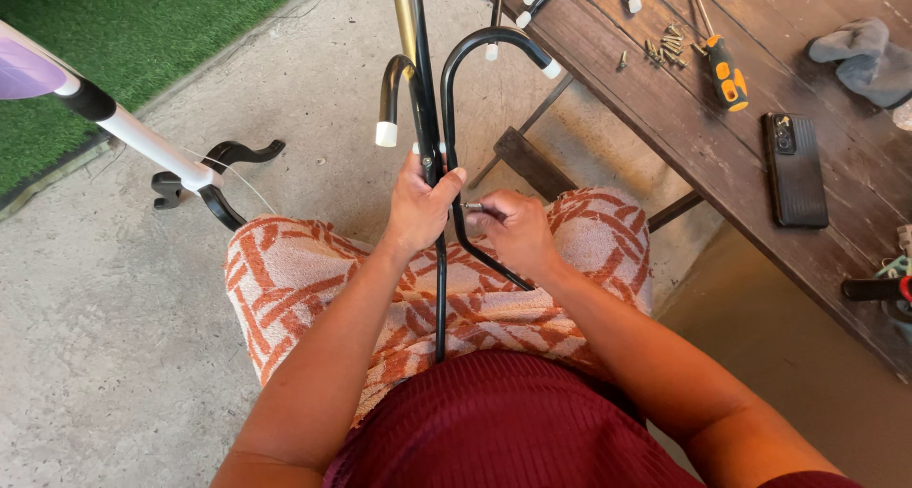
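Screw (472, 206) fitting looks like the step in hand: the left hand (421, 206) is wrapped tight round the black pole (418, 89) standing over the lap, holding a curved black hook (475, 60) with white end caps against it, while the right hand (513, 227) is pinched shut on the small screw at the joint. My guess is the next move calls for keeping pole and hook lined up and twisting the screw in by fingertip. Spare screws (665, 46), an orange-handled screwdriver (727, 75) and a dark phone (796, 170) lie on the wooden table (665, 136), well apart to the right.
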